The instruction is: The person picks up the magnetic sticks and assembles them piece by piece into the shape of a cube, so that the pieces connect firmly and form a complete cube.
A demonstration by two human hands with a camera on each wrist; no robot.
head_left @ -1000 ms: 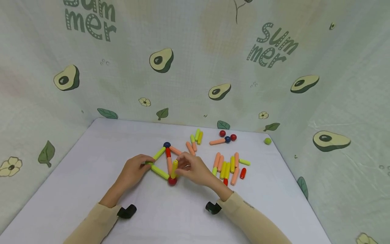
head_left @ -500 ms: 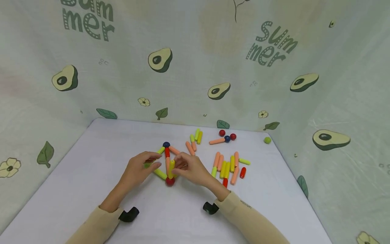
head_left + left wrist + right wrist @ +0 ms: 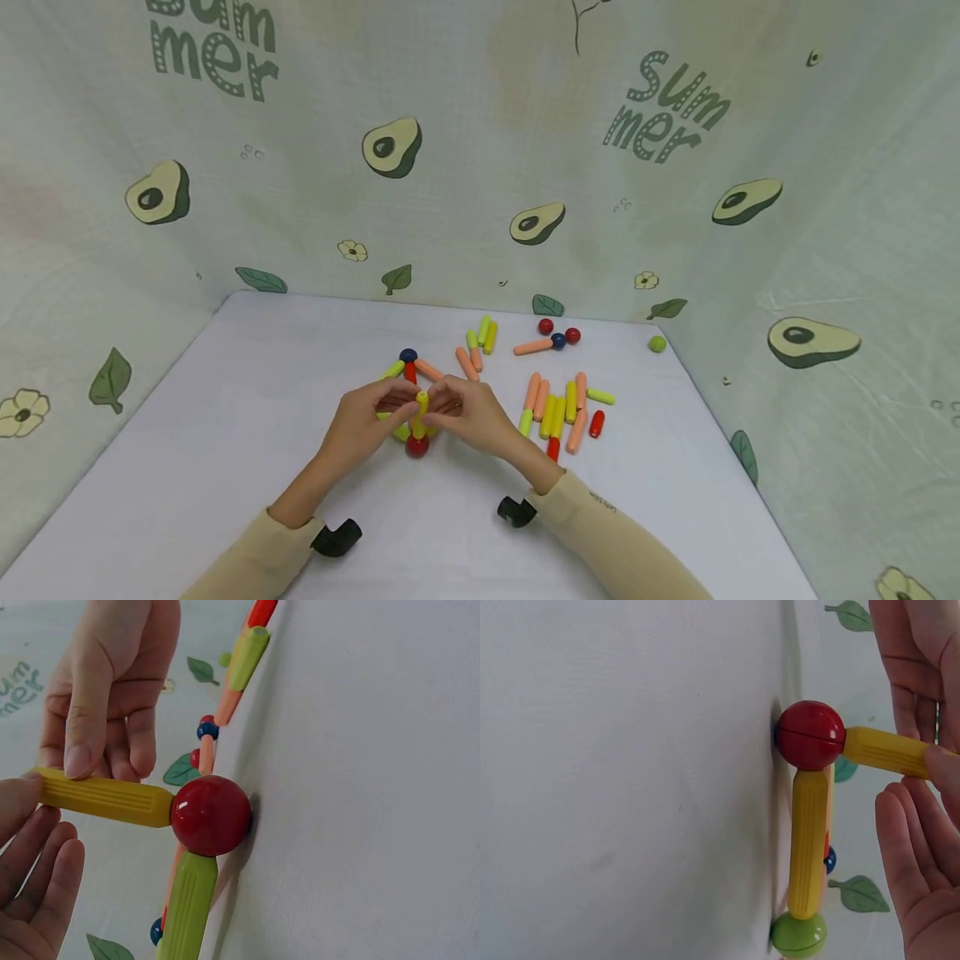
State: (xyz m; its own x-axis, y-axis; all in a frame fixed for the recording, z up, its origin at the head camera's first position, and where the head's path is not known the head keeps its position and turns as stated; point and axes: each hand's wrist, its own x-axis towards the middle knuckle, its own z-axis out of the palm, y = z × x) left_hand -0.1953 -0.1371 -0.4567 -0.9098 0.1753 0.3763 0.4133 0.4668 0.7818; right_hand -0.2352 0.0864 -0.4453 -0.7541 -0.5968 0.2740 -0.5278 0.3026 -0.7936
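We find a grooved yellow plastic stick (image 3: 112, 798) standing nearly upright on a glossy red ball (image 3: 211, 815). Above the ball, the left hand (image 3: 369, 419) and right hand (image 3: 468, 414) both pinch the stick's upper end. A lime-green plastic stick (image 3: 190, 907) meets the ball's side.

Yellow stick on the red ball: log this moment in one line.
yellow stick: standing on red ball | right hand: pinches it | left hand: holds its upper end

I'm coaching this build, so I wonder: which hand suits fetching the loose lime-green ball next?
The right hand, probably: it is nearer the loose lime-green ball. The left hand also touches the upright yellow ridged rod, so it might steady it.
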